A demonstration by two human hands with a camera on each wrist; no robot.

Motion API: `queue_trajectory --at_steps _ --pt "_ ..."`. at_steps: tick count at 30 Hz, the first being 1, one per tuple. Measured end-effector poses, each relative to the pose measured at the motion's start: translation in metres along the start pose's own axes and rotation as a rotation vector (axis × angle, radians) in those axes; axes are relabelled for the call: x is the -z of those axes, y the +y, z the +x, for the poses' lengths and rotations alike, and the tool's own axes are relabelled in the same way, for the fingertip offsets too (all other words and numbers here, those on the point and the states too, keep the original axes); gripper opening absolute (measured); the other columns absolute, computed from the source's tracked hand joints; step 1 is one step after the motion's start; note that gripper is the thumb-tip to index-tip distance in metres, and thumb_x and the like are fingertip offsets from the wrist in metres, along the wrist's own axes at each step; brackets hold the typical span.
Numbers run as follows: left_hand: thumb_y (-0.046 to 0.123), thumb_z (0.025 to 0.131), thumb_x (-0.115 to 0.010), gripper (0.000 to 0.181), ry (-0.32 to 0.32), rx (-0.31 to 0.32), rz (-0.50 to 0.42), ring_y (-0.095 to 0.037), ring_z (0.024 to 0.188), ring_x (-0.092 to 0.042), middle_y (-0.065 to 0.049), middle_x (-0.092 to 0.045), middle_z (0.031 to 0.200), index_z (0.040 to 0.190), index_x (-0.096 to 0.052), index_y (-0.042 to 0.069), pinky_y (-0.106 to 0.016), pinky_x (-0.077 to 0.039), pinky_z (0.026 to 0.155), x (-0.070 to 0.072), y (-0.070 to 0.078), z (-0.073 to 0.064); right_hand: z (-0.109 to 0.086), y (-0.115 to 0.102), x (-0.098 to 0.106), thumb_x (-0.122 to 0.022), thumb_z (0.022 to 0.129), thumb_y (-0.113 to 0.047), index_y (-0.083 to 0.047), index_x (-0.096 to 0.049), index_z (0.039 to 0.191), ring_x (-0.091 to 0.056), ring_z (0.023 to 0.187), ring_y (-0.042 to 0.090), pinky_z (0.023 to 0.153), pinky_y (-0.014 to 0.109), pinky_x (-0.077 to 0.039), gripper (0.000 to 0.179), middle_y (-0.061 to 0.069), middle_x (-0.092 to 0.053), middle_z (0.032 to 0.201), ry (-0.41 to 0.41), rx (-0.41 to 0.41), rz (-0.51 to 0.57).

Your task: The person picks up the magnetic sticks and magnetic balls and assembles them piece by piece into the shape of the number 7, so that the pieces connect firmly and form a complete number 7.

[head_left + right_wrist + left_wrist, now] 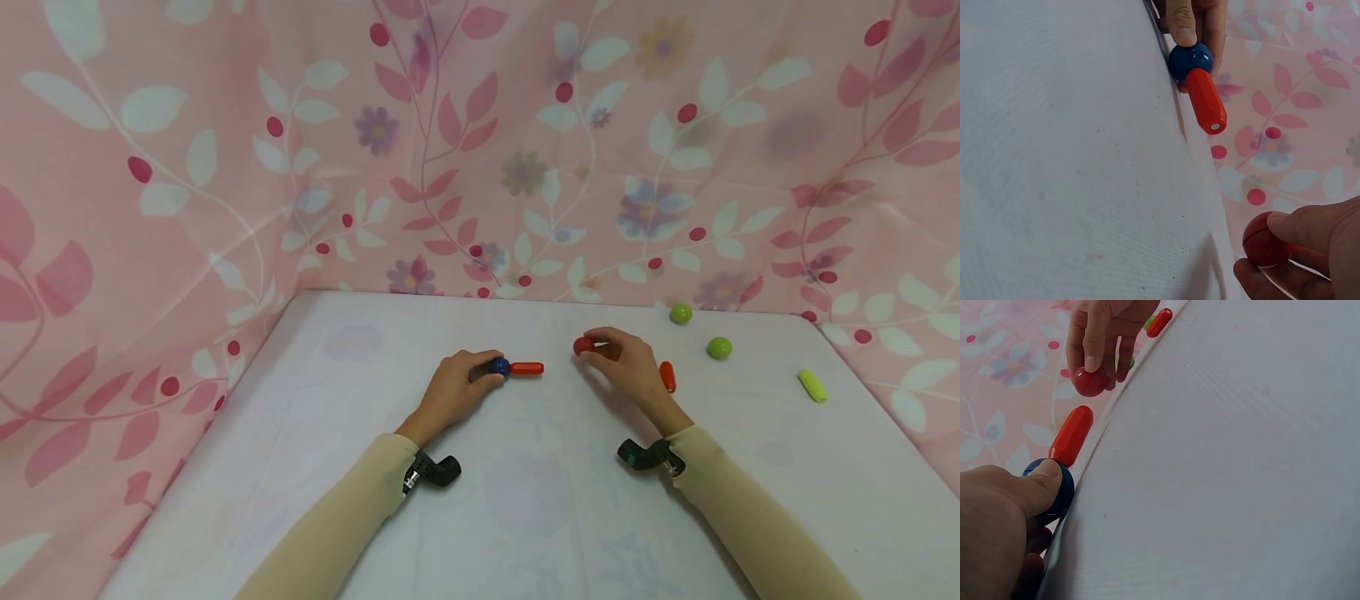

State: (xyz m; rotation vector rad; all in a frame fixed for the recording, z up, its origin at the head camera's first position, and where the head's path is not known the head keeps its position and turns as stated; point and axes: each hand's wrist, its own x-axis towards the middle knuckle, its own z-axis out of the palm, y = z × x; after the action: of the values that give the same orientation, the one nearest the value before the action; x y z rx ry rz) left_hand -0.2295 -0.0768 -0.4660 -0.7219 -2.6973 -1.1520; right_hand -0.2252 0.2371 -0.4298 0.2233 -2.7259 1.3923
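My left hand [455, 389] pinches a glossy blue ball [499, 367] between thumb and fingers. Joined end-on to that ball, an orange-red faceted rod [527, 368] points toward the right hand; a pale round spot shows on the free end of the rod [1207, 103] in the right wrist view. Across from it, my right hand [626, 367] holds a red ball [583, 345] by thumb and fingertips. In the left wrist view a gap separates the red ball [1090, 382] from the rod's tip. Part of each ball is hidden by the fingers.
Beside the right hand lies another orange-red rod [667, 377]. Two green balls [681, 314] [719, 347] and a yellow-green rod [812, 386] lie farther right on the white-covered table [525, 500]. A pink floral cloth [480, 150] hangs behind the table and along its sides.
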Motion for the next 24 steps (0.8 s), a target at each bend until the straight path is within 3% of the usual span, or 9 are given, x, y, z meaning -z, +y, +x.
queue_trajectory --at_steps 24 --pt "0.029 0.097 -0.078 0.04 -0.003 0.002 -0.001 -0.023 0.107 -0.065 -0.007 -0.072 0.116 0.135 -0.072 0.016 -0.044 -0.05 0.094 0.0004 -0.0002 -0.0005 -0.0096 0.0007 -0.0097 -0.074 0.098 -0.014 -0.005 -0.067 0.133 -0.066 0.104 0.031 0.094 0.049 -0.053 0.036 0.015 -0.069 0.123 0.009 0.017 -0.065"
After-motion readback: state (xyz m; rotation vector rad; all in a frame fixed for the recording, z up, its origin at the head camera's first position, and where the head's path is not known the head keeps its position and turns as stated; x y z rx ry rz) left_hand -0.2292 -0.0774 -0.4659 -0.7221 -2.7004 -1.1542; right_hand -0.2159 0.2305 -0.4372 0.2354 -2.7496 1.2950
